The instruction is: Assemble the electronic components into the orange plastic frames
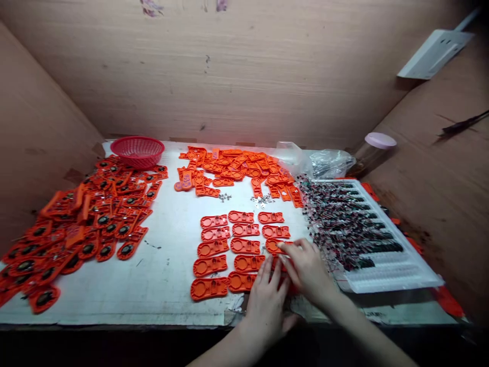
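My left hand (267, 298) rests over the lower right of a group of orange plastic casing halves, its fingers stretched forward and slightly apart. Beside it, my right hand (310, 270) has thumb and fingertips drawn together at the near edge of an orange casing half (273, 245). Whatever lies between those fingertips is too small or hidden to make out. The fingertips of both hands nearly meet. To the left, more casing halves (244, 246) lie in rows, hollow side up. My hands cover the lower casings of the right column.
Small metal pieces (263, 201) lie before a heap of orange casings (237, 165). A white tray (397, 278) with wired parts (344, 219) stands right. Left are a pile of casings with black round parts (103, 219) and a red basket (138, 148). Cardboard walls (229, 76) enclose the table.
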Demonstrator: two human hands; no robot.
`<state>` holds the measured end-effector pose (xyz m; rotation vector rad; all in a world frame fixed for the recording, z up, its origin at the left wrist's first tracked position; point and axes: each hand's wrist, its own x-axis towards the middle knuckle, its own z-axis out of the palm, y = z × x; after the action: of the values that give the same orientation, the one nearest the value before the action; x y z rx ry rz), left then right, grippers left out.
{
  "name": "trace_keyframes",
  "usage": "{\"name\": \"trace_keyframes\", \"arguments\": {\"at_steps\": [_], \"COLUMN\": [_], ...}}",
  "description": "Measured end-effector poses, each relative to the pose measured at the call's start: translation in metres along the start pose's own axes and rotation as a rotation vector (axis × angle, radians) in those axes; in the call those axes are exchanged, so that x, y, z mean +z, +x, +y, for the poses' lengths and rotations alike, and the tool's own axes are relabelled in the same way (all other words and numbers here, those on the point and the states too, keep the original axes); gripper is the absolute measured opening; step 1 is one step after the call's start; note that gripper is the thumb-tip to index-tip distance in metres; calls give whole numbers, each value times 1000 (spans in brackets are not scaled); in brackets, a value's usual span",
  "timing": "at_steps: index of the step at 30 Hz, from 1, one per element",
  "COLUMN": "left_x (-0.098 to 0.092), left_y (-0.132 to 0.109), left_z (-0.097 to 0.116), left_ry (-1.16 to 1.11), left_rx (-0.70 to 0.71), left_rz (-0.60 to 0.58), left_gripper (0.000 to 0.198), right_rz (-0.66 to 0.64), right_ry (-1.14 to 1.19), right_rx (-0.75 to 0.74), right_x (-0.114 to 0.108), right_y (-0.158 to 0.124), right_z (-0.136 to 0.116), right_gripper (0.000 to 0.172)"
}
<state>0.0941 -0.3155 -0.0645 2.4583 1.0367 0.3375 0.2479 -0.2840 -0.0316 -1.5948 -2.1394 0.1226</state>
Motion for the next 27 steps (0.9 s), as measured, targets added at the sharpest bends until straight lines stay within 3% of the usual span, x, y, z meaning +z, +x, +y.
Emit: {"name": "trace_keyframes", "arguments": {"at_steps": [3, 7, 10, 12, 14, 16, 19, 21, 23, 27], "left_x": [4, 16, 16, 6, -13, -36, -60, -65, -61, -45], "left_y": [0, 3, 1, -5, -12, -18, -19, -17, -17, -24], "left_z": [-1, -3, -3, -3, -3, -5, -9, -9, -6, 6], "left_ry": [67, 213, 197, 71, -174, -578, -1347, -1727, -1896, -1851], "left_rx": [-4, 40, 46, 51, 33, -98, -411, -553, -634, -680], "left_rz": [40, 101, 171, 217, 270, 367, 515, 487, 372, 224], "left_gripper": [70, 48, 48, 53, 53, 48, 44, 39, 34, 32], "right_rz": [-55, -52, -49, -37, -6, 38, 92, 156, 153, 39], "right_ry": [311, 404, 412, 419, 435, 469, 593, 611, 644, 703], "right_rx": [-79, -33, -42, -48, -46, -51, -135, -174, -145, 46], "right_x": [19, 76, 104, 102, 85, 56, 12, -9, -22, -33], "right_y": [84, 185, 220, 222, 204, 167, 87, 34, -6, -46], "right_z": [-1, -1, -3, -6, -11, -19, -38, -50, -57, -52], "right_gripper": [17, 27, 30, 29, 28, 29, 29, 31, 35, 22]}}
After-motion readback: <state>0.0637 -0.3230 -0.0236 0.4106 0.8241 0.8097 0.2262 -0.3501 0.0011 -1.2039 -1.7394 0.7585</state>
